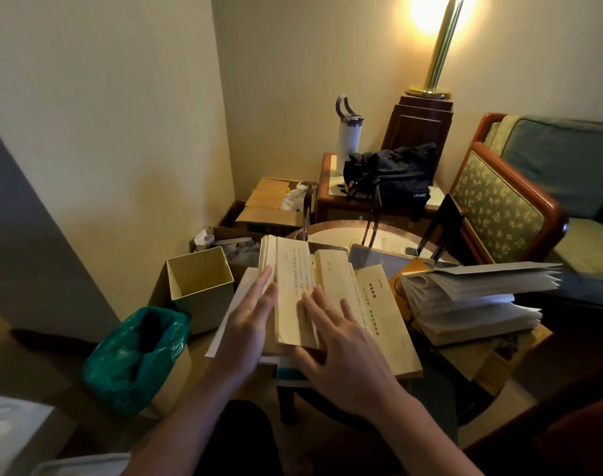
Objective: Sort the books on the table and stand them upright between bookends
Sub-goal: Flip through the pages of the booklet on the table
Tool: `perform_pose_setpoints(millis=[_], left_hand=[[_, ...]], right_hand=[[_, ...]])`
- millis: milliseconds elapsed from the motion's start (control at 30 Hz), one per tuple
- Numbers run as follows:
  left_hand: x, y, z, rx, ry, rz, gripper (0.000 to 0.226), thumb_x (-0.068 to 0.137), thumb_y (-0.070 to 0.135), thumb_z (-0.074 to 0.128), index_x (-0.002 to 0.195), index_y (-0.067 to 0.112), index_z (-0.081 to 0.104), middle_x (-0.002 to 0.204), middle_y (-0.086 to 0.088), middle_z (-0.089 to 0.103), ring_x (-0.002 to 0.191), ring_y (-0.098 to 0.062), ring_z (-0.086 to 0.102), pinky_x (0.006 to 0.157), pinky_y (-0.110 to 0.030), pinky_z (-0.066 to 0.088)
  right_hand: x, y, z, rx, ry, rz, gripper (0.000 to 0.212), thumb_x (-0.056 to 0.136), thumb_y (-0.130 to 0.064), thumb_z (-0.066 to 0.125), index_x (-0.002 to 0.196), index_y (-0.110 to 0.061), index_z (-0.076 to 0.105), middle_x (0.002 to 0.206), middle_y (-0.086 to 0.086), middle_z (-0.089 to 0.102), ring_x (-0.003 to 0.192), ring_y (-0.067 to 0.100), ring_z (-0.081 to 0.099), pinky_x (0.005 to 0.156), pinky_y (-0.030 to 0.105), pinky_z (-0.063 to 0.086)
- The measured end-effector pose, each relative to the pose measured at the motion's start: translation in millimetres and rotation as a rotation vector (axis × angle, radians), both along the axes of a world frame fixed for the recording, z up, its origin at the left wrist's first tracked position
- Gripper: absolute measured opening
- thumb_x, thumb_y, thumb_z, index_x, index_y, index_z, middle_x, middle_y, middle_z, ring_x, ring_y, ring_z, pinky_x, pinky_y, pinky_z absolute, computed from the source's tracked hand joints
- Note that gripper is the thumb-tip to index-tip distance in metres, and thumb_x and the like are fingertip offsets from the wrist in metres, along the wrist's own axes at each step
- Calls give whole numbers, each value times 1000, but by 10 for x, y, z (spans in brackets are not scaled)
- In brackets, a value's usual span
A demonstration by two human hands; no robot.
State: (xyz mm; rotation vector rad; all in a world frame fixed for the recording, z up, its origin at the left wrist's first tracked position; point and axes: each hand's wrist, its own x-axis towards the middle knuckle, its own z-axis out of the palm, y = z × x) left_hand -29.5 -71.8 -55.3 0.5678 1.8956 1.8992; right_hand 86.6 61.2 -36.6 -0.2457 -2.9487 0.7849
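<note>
An old yellowed book (295, 286) lies open on top of a pile of books at the near edge of the round table (341, 230). My left hand (250, 321) lies flat with straight fingers against the book's left side. My right hand (338, 348) presses flat on its lower right pages. A second yellowed book (384, 314) with printed characters lies under and to the right. Further right, a thick stack of loose, fanned books (465, 300) sits on the table. Three dark metal bookends (307, 211), (374, 214), (441, 228) stand upright at the table's far side.
An open cardboard box (200, 280) and a green plastic bag (138, 352) stand on the floor at left. Behind the table are more cardboard boxes (272, 204), a side table with a black bag (393, 175) and a white bottle (348, 135), a lamp, and an upholstered chair (506, 207) at right.
</note>
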Motion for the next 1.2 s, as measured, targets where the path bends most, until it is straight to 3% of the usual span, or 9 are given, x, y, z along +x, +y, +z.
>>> perform_pose_setpoints(millis=[133,233,333,500,567,700,900,1000,1200], left_hand=[[-35,4,12,26,6,-36,68,90,62,53,151,42,32,147,14,42,113,7,50,77,-11,51],[-56,-36,61,-7,10,-57,64,86,61,58,145,48,38,147,15,39,111,6,50,73,-11,51],[-65,-72,80,-15,14,-72,65,79,56,55,142,48,43,151,12,37,119,0,48,78,-14,49],[-79,-116,43,-153,92,-97,61,89,36,71,140,53,45,156,12,31,130,-6,43,94,-25,54],[-82,-133,32,-248,178,-88,59,92,27,69,141,51,45,159,11,28,143,-13,31,97,-24,48],[-83,-132,-3,-324,217,-87,59,95,14,65,142,46,47,158,11,31,146,-16,29,77,-10,52],[-84,-119,-41,-362,176,-43,59,93,14,68,142,43,49,128,10,54,100,-7,64,68,-27,62],[-87,-125,-45,-354,145,-45,59,92,15,68,141,43,50,117,16,56,95,-9,68,66,-31,63],[-84,-123,-55,-343,125,-43,61,94,15,66,144,42,46,122,10,56,95,-12,69,66,-31,62]], right_hand=[[-44,-77,-29,-90,-47,68,83,92,-68,46,154,-50,-6,160,-24,-11,145,13,-16,121,44,7],[-34,-112,-6,-132,-46,115,78,98,-56,47,155,-47,-6,152,-29,-14,134,-3,-21,111,22,-14],[-67,-149,-12,-164,-69,156,75,101,-51,45,155,-47,-8,149,-30,-16,120,-21,-28,97,10,-20],[-116,-100,-36,-131,-111,186,68,105,-43,39,157,-35,-4,149,-27,-13,120,-29,-28,116,27,-20],[-117,-83,-50,-124,-100,191,66,105,-41,37,158,-34,-1,156,-25,-10,134,-21,-23,119,32,-19],[-101,-22,-105,-9,-97,148,65,103,-42,35,158,-37,0,163,-18,-1,149,4,-15,120,40,-20],[-22,242,-268,269,-40,29,69,98,-53,42,157,-34,11,164,-13,-5,151,16,-18,117,49,-22],[56,378,-357,298,-39,-31,77,95,-58,44,158,-36,5,164,-8,-15,150,20,-23,119,50,-16],[180,494,-477,234,-56,-57,93,87,-70,51,157,-41,-3,161,-8,-27,149,19,-25,119,45,-11]])
